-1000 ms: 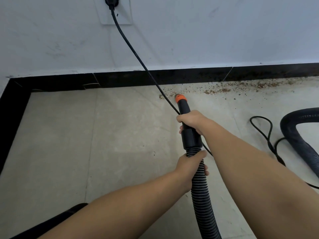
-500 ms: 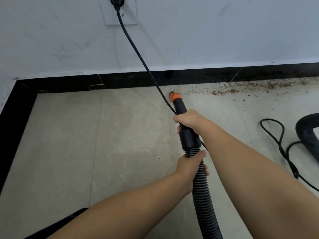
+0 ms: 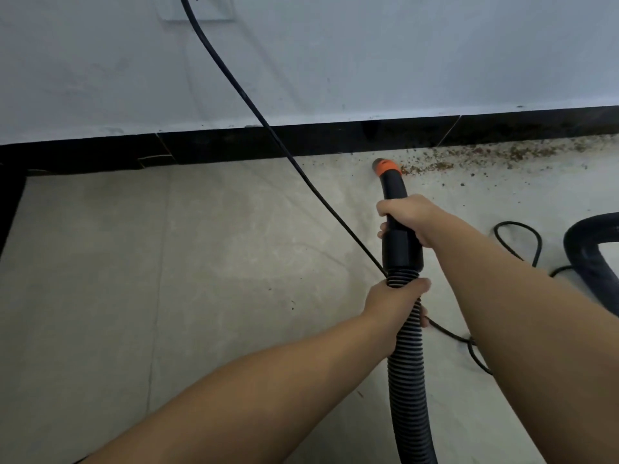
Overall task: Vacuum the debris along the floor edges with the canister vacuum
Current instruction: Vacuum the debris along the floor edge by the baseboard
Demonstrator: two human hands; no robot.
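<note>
Nozzle (image 3: 385, 166) down at the floor's (image 3: 134, 279) far edge, orange tip right at the left end of the debris (image 3: 475, 159) trail, close beside the black skirting (image 3: 234, 145). Right hand (image 3: 407, 217) wraps the rigid black wand, fingers curled round it; left hand (image 3: 395, 303) grips the ribbed hose (image 3: 407, 380) just below the collar, thumb over the top. Both grips closed tight on the tool.

Best play from here, I'd say: keep the tip low and slide it rightward along the skirting line, slow enough for the crumbs to lift rather than scatter. The right hand steers, the left feeds hose slack so the corrugated tube doesn't tug the tip off the floor. Watch the cord (image 3: 251, 105): it slants down from the wall (image 3: 368, 55), crosses just left of the wand and passes behind the hose, so a wide swing could snag it.

Materials now. Debris looks like fine reddish-brown grit, thickest against the skirting and thinning out toward the floor's right edge. Floor is pale, smooth tile with faint joints. Skirting is glossy and dark. Hose is flexible, grey-black ridged plastic; wand is smooth and hard. A fat black loop (image 3: 589, 249), likely more hose, sits at the right edge, canister itself out of view.
</note>
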